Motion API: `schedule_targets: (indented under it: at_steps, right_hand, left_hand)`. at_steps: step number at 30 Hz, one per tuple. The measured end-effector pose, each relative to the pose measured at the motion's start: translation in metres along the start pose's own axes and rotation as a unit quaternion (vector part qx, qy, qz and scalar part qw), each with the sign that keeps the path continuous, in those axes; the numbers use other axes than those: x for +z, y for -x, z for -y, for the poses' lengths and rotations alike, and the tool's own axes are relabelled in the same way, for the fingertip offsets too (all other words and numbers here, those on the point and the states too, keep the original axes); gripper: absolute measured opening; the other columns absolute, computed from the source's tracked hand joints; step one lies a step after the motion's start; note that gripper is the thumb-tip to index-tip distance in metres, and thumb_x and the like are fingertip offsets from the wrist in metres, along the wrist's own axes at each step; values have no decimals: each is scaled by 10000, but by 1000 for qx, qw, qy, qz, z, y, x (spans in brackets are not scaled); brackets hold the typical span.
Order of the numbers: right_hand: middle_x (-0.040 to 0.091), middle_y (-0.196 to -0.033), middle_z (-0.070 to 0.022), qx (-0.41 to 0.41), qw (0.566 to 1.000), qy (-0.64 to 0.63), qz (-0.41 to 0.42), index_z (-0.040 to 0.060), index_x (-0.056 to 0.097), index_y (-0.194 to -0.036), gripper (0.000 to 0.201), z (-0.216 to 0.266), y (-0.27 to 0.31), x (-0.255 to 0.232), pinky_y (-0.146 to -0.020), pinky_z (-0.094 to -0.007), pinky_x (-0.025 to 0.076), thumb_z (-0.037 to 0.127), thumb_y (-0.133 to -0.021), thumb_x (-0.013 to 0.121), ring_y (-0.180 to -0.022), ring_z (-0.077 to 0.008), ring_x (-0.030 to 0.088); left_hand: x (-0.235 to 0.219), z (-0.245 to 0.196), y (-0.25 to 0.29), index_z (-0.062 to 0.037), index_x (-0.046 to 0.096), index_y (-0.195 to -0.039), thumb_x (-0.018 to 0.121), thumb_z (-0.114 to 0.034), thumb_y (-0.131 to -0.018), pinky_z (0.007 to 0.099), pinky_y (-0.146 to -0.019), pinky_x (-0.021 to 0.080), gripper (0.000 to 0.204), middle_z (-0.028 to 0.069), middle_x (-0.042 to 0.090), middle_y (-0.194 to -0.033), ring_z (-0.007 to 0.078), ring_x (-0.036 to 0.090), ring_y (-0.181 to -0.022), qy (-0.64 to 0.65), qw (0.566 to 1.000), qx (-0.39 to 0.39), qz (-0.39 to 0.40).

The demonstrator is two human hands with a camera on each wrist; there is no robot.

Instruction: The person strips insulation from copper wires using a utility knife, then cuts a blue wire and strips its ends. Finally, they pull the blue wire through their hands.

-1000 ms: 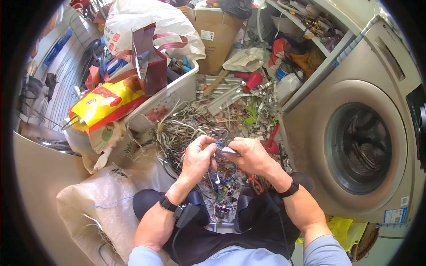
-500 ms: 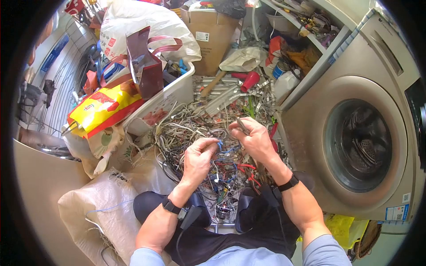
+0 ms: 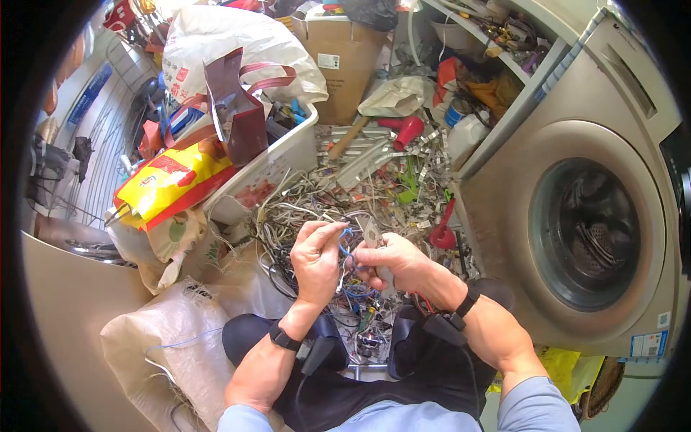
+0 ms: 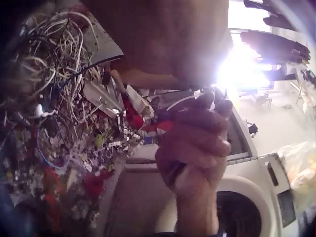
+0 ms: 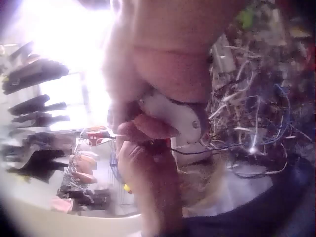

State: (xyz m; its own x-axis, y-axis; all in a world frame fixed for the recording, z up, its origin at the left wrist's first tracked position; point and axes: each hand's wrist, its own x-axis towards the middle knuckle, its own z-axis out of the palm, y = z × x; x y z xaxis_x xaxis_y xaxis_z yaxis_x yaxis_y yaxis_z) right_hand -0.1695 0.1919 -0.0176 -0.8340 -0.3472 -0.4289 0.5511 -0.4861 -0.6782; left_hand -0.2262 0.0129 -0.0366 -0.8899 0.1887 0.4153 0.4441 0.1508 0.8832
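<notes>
Two hands, left (image 3: 317,263) pinching blue wire (image 3: 346,233), right (image 3: 399,263) gripping grey tool (image 3: 372,232)

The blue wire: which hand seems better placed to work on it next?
Probably the right: the right hand grips a grey tool close to the blue wire, while the left hand pinches the wire, seemingly steadying it.

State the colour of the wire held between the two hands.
Blue; the wire shows best in the head view.

The wire (image 3: 345,233) is blue, the tool (image 3: 371,233) grey.
</notes>
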Motion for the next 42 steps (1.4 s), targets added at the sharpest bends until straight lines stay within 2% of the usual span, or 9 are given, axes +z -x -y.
schedule_targets:
  at_steps: [5,9,13,16,25,27,32,37,42]
  right_hand:
    - [660,-721,-49,-53,967,244,-51,13,699,-955,229,-4,-8,-8,-501,-306,441,213,-901,798,-580,-128,597]
    - [628,-727,-161,-320,670,629,-230,0,609,-838,243,-10,-16,-39,-577,-422,498,182,-906,755,-619,-317,628]
    - [640,-773,-169,-427,528,666,-310,19,630,-840,157,21,-8,-55,-618,-435,522,108,-875,754,-710,-385,655]
    - [645,-774,-160,-431,520,664,-321,16,645,-855,143,19,-2,-59,-629,-429,523,103,-874,756,-712,-378,655]
    - [702,-850,-132,-441,620,564,-321,23,686,-984,147,31,4,-54,-606,-374,532,147,-919,730,-651,-300,658]
    - [729,-890,-88,-280,860,235,-357,22,687,-1063,261,46,10,-46,-536,-301,494,276,-1006,685,-558,-167,610]
    - [732,-875,-89,-119,954,79,-264,10,680,-1047,416,30,0,-76,-470,-251,427,423,-1034,629,-555,-82,570]
    - [737,-811,-141,36,998,-48,-29,-4,692,-999,518,8,-6,-37,-440,-258,415,503,-1034,590,-522,-158,611]
    - [691,-734,-67,-30,999,-24,-10,13,690,-970,193,18,-2,-23,-498,-250,442,205,-988,691,-563,-136,607]
  left_hand:
    - [-10,-5,-8,29,746,-991,661,26,-947,240,-698,480,96,36,655,-923,98,612,-817,127,969,-209,-16]
    - [-28,13,-22,28,747,-994,683,-36,-949,281,-744,494,101,53,681,-901,132,625,-809,-6,983,-172,-57]
    - [-23,8,-17,31,745,-1017,699,-78,-939,280,-753,497,143,36,705,-880,126,624,-805,-26,985,-168,-15]
    - [-19,14,-15,40,737,-1072,655,-84,-932,256,-734,480,204,0,707,-895,74,595,-810,91,949,-297,62]
    - [-15,7,-14,15,764,-1050,695,-136,-957,216,-701,457,191,-20,711,-888,43,578,-771,140,942,-276,126]
    - [-19,8,-11,17,755,-1080,695,-120,-967,230,-695,492,187,12,735,-904,69,620,-752,77,948,-289,110]
    - [-13,6,-8,9,739,-1118,669,-68,-993,260,-739,551,163,48,745,-899,119,693,-795,189,950,-233,82]
    - [-7,-6,-7,14,746,-1075,683,3,-960,271,-780,565,132,67,741,-942,141,715,-848,138,975,-158,68]
    - [-10,-13,-10,14,752,-1050,729,13,-907,290,-710,546,145,113,731,-912,172,695,-770,6,998,0,63]
